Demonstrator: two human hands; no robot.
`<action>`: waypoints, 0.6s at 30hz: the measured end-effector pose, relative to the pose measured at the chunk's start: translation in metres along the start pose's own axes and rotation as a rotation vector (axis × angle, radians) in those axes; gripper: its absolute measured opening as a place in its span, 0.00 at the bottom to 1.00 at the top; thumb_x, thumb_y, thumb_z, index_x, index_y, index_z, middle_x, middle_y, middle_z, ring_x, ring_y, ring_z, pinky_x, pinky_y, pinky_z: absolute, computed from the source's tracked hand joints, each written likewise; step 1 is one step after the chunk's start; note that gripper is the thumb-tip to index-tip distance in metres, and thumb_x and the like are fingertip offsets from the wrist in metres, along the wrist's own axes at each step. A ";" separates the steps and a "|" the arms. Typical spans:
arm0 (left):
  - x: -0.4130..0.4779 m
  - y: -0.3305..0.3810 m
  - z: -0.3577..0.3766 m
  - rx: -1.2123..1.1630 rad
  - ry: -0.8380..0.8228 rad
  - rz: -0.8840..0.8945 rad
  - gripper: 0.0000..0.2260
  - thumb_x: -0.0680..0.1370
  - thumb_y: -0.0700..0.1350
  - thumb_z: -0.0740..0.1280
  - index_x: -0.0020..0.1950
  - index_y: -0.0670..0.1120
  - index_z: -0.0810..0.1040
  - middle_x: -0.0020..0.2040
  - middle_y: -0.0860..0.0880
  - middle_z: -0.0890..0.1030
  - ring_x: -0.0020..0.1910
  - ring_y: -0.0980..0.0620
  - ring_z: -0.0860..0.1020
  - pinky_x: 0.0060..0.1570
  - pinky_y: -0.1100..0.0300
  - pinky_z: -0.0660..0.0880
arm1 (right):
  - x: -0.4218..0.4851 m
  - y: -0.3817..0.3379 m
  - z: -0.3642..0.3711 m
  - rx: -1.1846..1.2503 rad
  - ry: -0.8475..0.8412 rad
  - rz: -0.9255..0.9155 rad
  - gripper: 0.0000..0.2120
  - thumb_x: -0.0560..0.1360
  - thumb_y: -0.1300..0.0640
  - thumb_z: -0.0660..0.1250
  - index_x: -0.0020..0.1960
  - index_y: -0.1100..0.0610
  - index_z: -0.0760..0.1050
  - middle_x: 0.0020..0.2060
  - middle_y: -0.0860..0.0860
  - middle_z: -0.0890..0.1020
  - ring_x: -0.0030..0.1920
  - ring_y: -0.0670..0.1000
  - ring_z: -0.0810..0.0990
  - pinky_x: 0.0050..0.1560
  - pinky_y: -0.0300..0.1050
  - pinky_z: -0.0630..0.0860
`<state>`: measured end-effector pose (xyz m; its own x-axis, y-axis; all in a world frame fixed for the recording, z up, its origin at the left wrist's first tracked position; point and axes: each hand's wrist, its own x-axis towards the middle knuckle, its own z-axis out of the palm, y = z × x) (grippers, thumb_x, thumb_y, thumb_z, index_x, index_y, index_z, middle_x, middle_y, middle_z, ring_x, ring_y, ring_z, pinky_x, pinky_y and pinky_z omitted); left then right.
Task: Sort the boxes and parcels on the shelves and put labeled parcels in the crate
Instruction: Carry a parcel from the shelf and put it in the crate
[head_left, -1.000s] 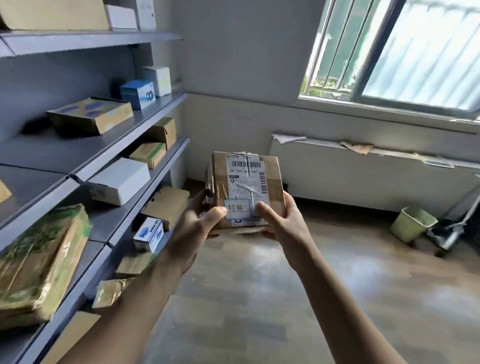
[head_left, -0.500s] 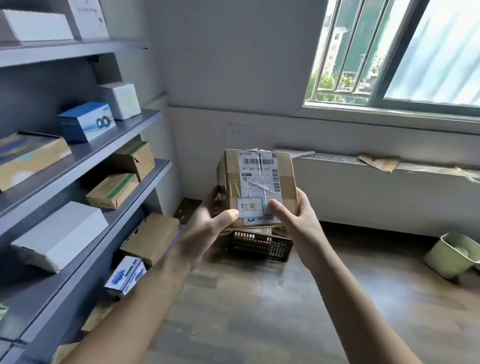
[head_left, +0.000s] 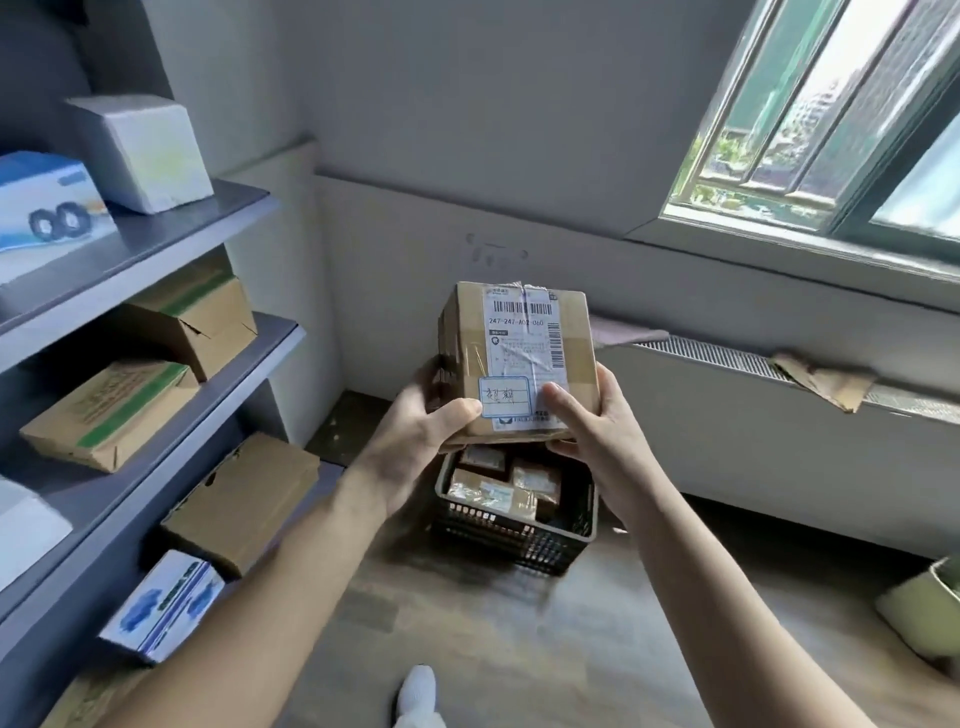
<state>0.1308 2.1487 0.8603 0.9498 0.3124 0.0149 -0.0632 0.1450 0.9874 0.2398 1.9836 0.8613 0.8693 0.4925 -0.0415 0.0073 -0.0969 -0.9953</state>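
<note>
I hold a brown cardboard parcel (head_left: 519, 358) with a white barcode label and a small blue-framed sticker, label side up, in mid-air. My left hand (head_left: 415, 431) grips its left lower corner, thumb on top. My right hand (head_left: 587, 421) grips the right lower corner, thumb on the label. Directly below and beyond the parcel stands a black slatted crate (head_left: 514, 535) on the floor, holding several taped brown parcels (head_left: 493, 491). The crate's far rim is hidden behind the parcel.
Grey shelves (head_left: 171, 249) run along the left with brown cartons (head_left: 104, 410), a white box (head_left: 140, 150) and blue-and-white boxes (head_left: 166, 605). A radiator cover (head_left: 779, 415) lines the wall under the window. A pale green bin (head_left: 924, 613) stands at right. My white shoe (head_left: 418, 696) is below.
My view has swung toward the corner and moved closer; the crate has come fully into sight under the parcel. Both hands keep the same grip on the parcel.
</note>
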 end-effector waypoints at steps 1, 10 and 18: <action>0.023 -0.003 -0.005 -0.014 0.002 -0.016 0.26 0.70 0.48 0.70 0.68 0.49 0.72 0.58 0.49 0.83 0.55 0.51 0.82 0.53 0.55 0.77 | 0.023 0.001 0.000 -0.008 -0.003 0.017 0.30 0.71 0.45 0.74 0.70 0.45 0.67 0.55 0.44 0.84 0.55 0.44 0.83 0.52 0.46 0.78; 0.189 -0.032 -0.027 -0.026 -0.045 -0.183 0.22 0.71 0.50 0.67 0.66 0.55 0.70 0.57 0.56 0.83 0.56 0.57 0.81 0.59 0.57 0.75 | 0.185 0.026 -0.019 -0.071 -0.010 0.151 0.29 0.71 0.43 0.73 0.69 0.42 0.67 0.54 0.41 0.84 0.54 0.43 0.83 0.54 0.52 0.78; 0.285 -0.095 -0.008 0.088 -0.002 -0.322 0.28 0.67 0.57 0.68 0.67 0.57 0.73 0.60 0.56 0.82 0.61 0.54 0.79 0.67 0.49 0.72 | 0.286 0.084 -0.068 -0.073 -0.078 0.252 0.27 0.73 0.45 0.74 0.69 0.41 0.67 0.56 0.42 0.83 0.56 0.46 0.83 0.54 0.51 0.77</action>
<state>0.4048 2.2316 0.7698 0.9172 0.2622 -0.3001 0.2672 0.1542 0.9512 0.5229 2.0573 0.7713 0.8079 0.5095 -0.2962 -0.1663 -0.2850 -0.9440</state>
